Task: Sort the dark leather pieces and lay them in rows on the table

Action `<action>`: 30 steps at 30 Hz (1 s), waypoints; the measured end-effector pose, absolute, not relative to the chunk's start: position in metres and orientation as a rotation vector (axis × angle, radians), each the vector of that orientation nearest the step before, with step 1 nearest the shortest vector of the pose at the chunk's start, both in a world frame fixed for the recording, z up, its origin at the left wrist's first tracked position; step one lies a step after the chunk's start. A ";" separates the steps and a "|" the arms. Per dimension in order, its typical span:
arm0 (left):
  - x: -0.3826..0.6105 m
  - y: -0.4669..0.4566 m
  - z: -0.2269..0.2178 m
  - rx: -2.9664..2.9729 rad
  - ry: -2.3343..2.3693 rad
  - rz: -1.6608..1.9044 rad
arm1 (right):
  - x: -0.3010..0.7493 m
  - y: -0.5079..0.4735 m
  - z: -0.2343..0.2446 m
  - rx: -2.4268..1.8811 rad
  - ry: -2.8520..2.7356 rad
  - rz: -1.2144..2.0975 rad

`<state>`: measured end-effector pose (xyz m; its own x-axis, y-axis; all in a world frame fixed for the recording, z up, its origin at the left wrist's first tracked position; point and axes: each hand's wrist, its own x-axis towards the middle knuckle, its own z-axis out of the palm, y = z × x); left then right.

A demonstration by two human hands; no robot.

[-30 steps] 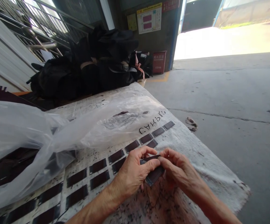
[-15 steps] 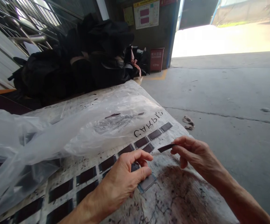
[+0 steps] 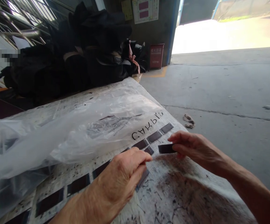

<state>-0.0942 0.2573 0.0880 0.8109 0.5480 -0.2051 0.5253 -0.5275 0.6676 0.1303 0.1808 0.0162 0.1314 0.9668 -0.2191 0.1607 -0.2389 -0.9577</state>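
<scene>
My right hand [image 3: 191,147] pinches one small dark rectangular strip [image 3: 166,148] just above the stained white cloth [image 3: 177,193], beside the end of two rows of like dark strips [image 3: 154,137] laid out on the cloth. My left hand [image 3: 123,179] is curled closed over a small stack of the same strips [image 3: 143,178], which pokes out under its fingers, held against the cloth.
A large clear plastic bag [image 3: 62,133] with printed letters lies over the left of the cloth and over part of the rows. Black bundles [image 3: 78,59] are piled behind it. To the right, a bare concrete floor [image 3: 230,93] runs to a bright doorway.
My right hand drew one strip off the stack and carried it right and slightly down toward the end of the rows. My left hand stayed closed on the stack.
</scene>
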 end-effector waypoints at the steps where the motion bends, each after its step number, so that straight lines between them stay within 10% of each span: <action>1: -0.095 0.258 0.086 2.262 0.762 0.017 | 0.133 0.184 0.018 -1.581 -1.210 1.193; 30: -0.124 0.258 0.076 1.705 1.044 0.052 | 0.142 0.205 0.012 -1.522 -1.226 1.374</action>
